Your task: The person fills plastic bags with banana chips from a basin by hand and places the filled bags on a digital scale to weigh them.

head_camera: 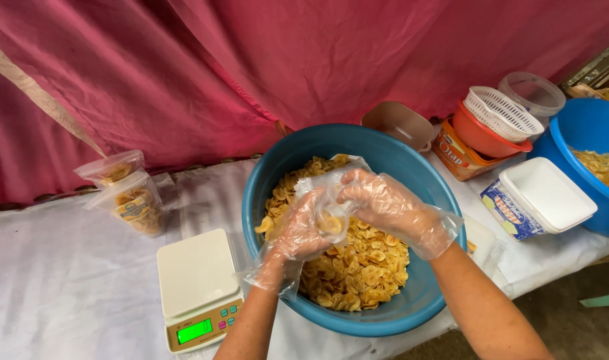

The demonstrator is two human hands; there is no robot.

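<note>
Gloved hands [344, 217] together over basin [398, 160]

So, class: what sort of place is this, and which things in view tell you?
Probably a small home or stall snack-packing spot. A blue basin holds banana chips, a digital scale stands beside it, and filled bags wait by a red cloth backdrop.

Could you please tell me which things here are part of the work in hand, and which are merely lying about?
In use:
- left hand and right hand, in clear plastic gloves
- small clear plastic bag they hold
- big blue plastic basin of yellow chips

Lying about:
- white kitchen scale
- two filled chip bags
- white lidded tub
- orange bowl
</note>
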